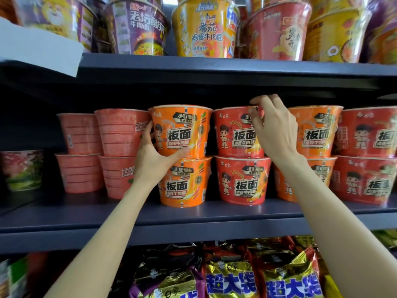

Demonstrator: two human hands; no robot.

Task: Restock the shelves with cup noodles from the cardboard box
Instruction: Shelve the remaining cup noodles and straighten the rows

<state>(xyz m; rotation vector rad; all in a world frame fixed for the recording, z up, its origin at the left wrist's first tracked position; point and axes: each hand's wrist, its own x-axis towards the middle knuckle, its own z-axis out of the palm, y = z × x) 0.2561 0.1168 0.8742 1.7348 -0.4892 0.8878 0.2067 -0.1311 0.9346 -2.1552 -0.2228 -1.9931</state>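
Middle shelf point(193, 214), two-high stacks of cups. Left hand point(154, 155) cups the upper orange cup point(182, 131) from its 8 o'clock side, thumb under the base, fingers round the left wall; cup upright, sitting on the lower orange cup point(184, 183). Right hand point(272, 130) pinches the rim of the upper red cup point(236, 134), at 3 o'clock of the orange one, just beside it. Cardboard box not seen. Likely next: square both cups, labels forward.
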